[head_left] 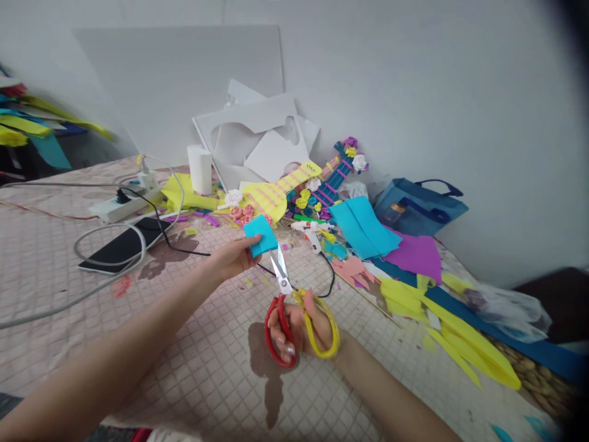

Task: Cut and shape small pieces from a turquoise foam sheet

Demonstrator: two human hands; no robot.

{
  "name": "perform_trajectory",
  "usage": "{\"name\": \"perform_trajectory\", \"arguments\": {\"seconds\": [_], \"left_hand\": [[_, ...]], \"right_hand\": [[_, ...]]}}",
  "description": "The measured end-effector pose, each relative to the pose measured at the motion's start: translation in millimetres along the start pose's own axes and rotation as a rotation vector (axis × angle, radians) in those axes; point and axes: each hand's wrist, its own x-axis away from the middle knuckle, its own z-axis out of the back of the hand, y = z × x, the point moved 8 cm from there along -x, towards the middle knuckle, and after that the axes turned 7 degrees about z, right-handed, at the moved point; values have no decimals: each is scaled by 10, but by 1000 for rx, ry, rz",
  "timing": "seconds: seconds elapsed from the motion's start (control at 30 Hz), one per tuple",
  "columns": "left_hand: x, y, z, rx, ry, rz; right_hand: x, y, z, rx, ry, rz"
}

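Note:
My left hand [239, 255] pinches a small blue paper piece [261, 232] by its left edge, fingers closed, above the middle of the table. In my right hand [301, 325] are scissors [284, 286] with one red and one yellow handle loop; the fingers go through the loops. Their blades are parted and point up at the lower edge of the blue piece. Whether the tips touch it I cannot tell. Just beyond lies a yellow guitar-shaped cutout [263, 199] with pink strips and paper flowers. A white glue gun [313, 232] rests to its right.
A phone or tablet [126, 245] and a power strip [120, 204] with cables lie at the left. Right of centre are blue sheets [361, 227], a purple sheet [416, 256] and yellow paper [460, 328]. A blue bag [421, 205] and a white cup-like roll [200, 170] stand near the wall.

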Motion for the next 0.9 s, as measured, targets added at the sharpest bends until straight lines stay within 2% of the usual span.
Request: {"name": "perform_trajectory", "arguments": {"seconds": [0.33, 0.9], "left_hand": [[46, -34, -88, -132, -73, -16], [45, -71, -116, -193, -135, 17]], "right_hand": [[-4, -68, -50, -5, -17, 25], [6, -104, -113, -37, -74, 85]]}}
